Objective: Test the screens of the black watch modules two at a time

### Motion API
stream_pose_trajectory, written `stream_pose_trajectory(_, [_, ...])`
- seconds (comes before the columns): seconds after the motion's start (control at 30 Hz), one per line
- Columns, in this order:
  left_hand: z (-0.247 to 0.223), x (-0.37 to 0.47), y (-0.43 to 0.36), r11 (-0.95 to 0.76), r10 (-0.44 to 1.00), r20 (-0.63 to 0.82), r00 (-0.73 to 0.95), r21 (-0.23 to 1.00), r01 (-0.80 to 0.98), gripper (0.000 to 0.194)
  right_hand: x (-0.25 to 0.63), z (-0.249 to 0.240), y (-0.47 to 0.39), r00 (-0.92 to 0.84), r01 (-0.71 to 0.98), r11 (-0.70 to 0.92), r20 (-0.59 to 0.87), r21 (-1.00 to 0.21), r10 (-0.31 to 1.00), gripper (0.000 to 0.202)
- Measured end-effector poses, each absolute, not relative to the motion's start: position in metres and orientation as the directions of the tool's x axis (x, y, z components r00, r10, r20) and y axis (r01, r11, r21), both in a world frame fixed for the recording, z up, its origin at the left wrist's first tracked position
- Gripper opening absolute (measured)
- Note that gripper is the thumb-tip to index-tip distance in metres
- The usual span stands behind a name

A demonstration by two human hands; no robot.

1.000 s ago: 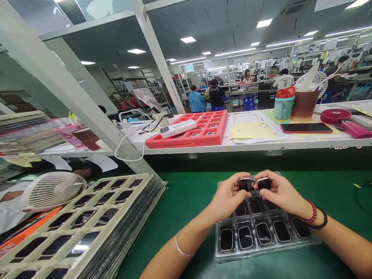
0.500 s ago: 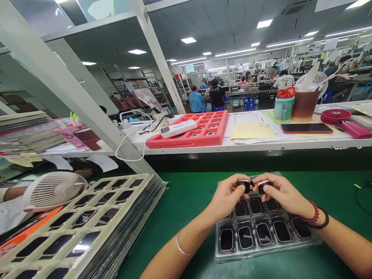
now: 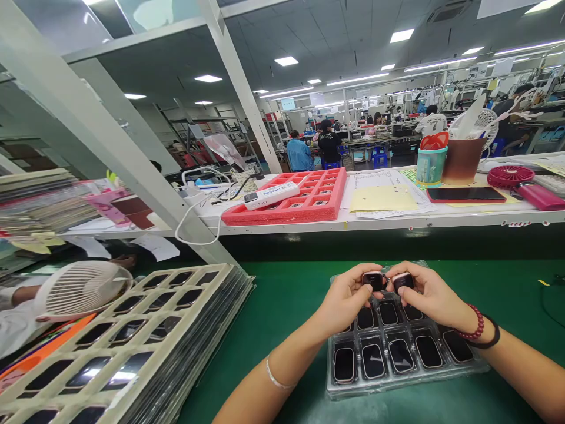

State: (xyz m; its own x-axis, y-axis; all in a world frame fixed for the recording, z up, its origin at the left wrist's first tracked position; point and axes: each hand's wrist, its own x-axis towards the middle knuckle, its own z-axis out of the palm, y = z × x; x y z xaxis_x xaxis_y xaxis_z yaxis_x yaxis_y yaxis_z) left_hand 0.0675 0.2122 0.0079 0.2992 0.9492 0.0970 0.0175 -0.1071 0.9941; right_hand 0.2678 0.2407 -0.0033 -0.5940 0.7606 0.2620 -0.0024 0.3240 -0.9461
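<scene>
My left hand (image 3: 346,297) pinches a small dark-faced watch case (image 3: 373,281) between thumb and fingers. Another dark-faced watch case (image 3: 403,282) is gripped by my right hand (image 3: 430,294), close beside the first. Both hands are above the far part of a clear plastic tray (image 3: 375,388), whose pockets hold several black-screened watch cases (image 3: 401,355) with pale rims. The tray lies on the green work surface, and its far pockets are partly hidden by my hands.
Stacked cream trays (image 3: 185,330) with dark screens stand at left, near a white fan (image 3: 82,288) and a person's arm (image 3: 24,294). A shelf (image 3: 309,228) ahead carries a pink foam tray (image 3: 286,215), papers, a phone (image 3: 466,195) and cups. People sit farther back.
Both watch cases have tilted slightly, with their dark faces turned more toward the camera. My fingers have shifted a little around them. At left, the other person's arm has moved slightly.
</scene>
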Motion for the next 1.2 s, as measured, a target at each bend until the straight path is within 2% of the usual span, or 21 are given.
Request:
stream_pose_trajectory(0.2, [0.007,0.068,0.214,-0.110,0.948,0.096,0.304,0.993,0.030,0.036,0.268,-0.003,0.239,-0.583,0.033,0.402,0.309,-0.915,0.752,0.031])
stream_pose_trajectory(0.33, [0.010,0.069,0.213,-0.079,0.951,0.069,0.301,0.997,0.021,0.042,0.268,-0.002,0.240,-0.594,0.034,0.437,0.333,-0.899,0.732,0.035])
stream_pose_trajectory(0.57, [0.012,0.069,0.211,-0.050,0.957,0.045,0.285,0.999,0.012,0.046,0.268,-0.002,0.239,-0.582,0.051,0.428,0.321,-0.902,0.747,0.036])
stream_pose_trajectory(0.73, [0.011,0.067,0.216,0.003,0.951,0.031,0.308,0.994,-0.107,0.053,0.267,-0.001,0.239,-0.559,0.058,0.410,0.311,-0.910,0.768,0.031])
stream_pose_trajectory(0.83, [0.014,0.059,0.216,0.178,0.872,-0.013,0.490,0.940,-0.292,0.056,0.269,-0.002,0.240,-0.550,0.006,0.324,0.268,-0.946,0.791,0.027])
stream_pose_trajectory(0.93, [0.022,0.047,0.202,0.345,0.685,0.049,0.727,0.857,-0.383,0.057,0.275,-0.006,0.242,-0.547,-0.014,0.256,0.222,-0.967,0.807,0.029])
stream_pose_trajectory(1.0, [0.030,0.040,0.188,0.427,0.562,0.055,0.825,0.835,-0.346,0.058,0.278,-0.011,0.245,-0.538,0.012,0.243,0.198,-0.970,0.819,0.032])
stream_pose_trajectory(1.1, [0.041,0.037,0.170,0.500,0.492,-0.075,0.868,0.840,-0.211,0.054,0.281,-0.019,0.250,-0.537,0.062,0.196,0.133,-0.979,0.833,0.039])
stream_pose_trajectory(1.13, [0.043,0.037,0.167,0.505,0.471,-0.107,0.876,0.846,-0.169,0.052,0.280,-0.021,0.251,-0.536,0.072,0.172,0.107,-0.983,0.838,0.041])
stream_pose_trajectory(1.2, [0.044,0.038,0.164,0.465,0.430,-0.077,0.899,0.873,-0.148,0.050,0.278,-0.022,0.251,-0.538,0.068,0.115,0.061,-0.991,0.841,0.046])
